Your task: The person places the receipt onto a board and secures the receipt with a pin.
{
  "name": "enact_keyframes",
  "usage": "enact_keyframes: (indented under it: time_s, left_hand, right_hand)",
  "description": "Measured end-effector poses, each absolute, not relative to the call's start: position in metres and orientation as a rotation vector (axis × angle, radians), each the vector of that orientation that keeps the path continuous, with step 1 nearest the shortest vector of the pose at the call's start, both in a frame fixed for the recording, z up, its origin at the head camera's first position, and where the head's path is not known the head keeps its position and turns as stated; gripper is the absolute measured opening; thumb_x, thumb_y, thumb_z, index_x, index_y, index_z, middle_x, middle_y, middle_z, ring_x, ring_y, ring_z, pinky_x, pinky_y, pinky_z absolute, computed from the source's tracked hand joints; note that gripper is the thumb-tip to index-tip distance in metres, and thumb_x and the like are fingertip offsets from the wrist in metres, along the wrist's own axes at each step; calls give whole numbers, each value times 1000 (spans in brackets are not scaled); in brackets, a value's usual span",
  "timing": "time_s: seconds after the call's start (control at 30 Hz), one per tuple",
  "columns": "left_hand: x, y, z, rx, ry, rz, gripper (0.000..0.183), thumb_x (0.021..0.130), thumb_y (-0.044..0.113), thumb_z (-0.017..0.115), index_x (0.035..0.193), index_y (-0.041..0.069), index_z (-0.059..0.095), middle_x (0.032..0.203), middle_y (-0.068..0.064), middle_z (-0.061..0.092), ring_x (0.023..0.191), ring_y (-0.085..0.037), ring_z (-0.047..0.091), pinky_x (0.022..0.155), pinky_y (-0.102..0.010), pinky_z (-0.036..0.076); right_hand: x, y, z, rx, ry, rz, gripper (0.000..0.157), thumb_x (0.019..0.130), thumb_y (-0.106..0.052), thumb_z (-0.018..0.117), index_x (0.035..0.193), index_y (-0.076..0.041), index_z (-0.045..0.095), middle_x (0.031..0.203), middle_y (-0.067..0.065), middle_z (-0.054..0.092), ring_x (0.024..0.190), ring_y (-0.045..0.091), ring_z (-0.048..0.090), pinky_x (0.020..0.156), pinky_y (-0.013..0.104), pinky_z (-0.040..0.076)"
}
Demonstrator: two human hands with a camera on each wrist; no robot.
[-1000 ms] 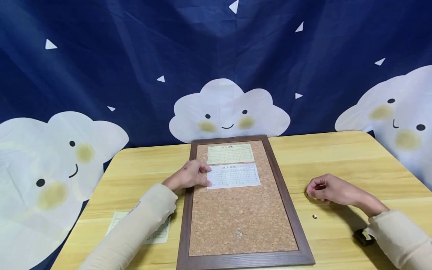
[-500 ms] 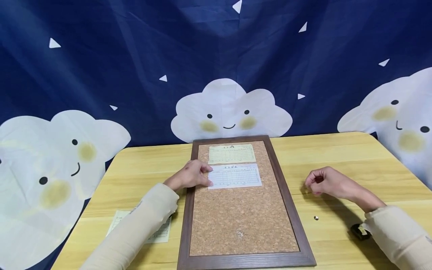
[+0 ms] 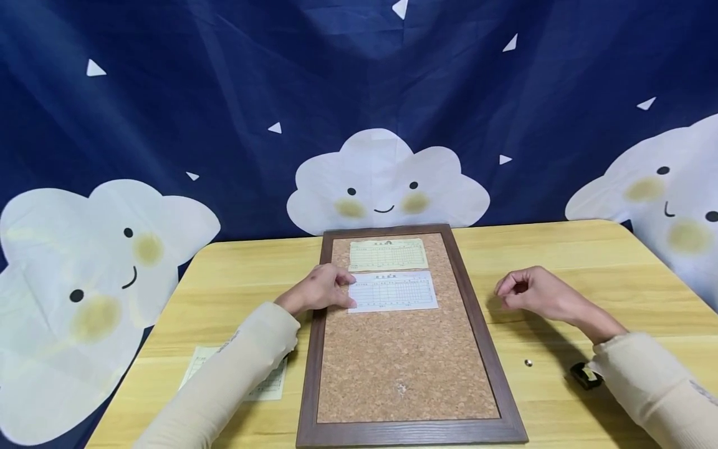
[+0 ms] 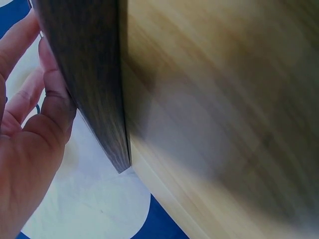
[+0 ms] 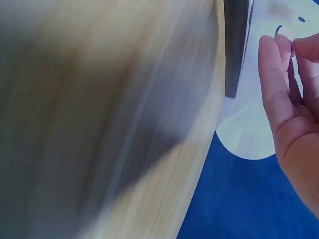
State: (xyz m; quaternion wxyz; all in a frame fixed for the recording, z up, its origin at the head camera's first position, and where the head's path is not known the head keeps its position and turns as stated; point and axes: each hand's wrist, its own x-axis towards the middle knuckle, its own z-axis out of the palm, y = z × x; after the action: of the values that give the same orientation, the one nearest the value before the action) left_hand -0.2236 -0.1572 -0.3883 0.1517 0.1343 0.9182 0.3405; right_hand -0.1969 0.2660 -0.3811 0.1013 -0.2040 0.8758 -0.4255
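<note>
A white printed form slip (image 3: 395, 291) lies on a cork board (image 3: 404, 368) with a dark wooden frame. My left hand (image 3: 324, 287) rests over the board's left side, thumb and index finger spread apart and pressing the slip's left edge. Just above lies a pale yellow form slip (image 3: 387, 255) with a small dark spot at its top middle. To the right of the frame, my right hand (image 3: 538, 292) is raised over the table. Its thumb and fingertips pinch a tiny thumbtack (image 5: 293, 48), almost wholly hidden by the fingers.
A shiny thumbtack (image 3: 528, 362) lies on the wooden table (image 3: 561, 249), right of the board. Pale greenish form paper (image 3: 272, 385) sits on the left, partly covered by the left forearm. A small black device (image 3: 586, 376) is at the right sleeve. Behind hangs a blue cloud-print curtain (image 3: 247, 62).
My right hand has risen from the tabletop and moved a little toward the board, its fingertips still together. The left hand stays on the white slip. The head view shifts slightly.
</note>
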Motion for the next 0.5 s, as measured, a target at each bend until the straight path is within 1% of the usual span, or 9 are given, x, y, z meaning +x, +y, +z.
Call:
enact_keyframes:
  time_s: [0.33,0.5]
  left_hand:
    - [-225,-156,-389,422,2651,955,47,73,9,89,116,-1,71,99,-6,59,79,-13,56,82,-30,47]
    - [-225,-157,-389,405,2634,971,46,74,8,89,116,-1,71,96,-6,58,79,-14,54,80,-30,45]
  right_hand:
    - [-200,253,-377,-592,2651,-1230,10,83,4,69,91,3,73,86,6,71,73,3,59,65,21,50]
    - [-202,245,-375,-602,2667,-1211,8,85,1,70,92,2,73,84,4,70,72,4,58,64,22,49]
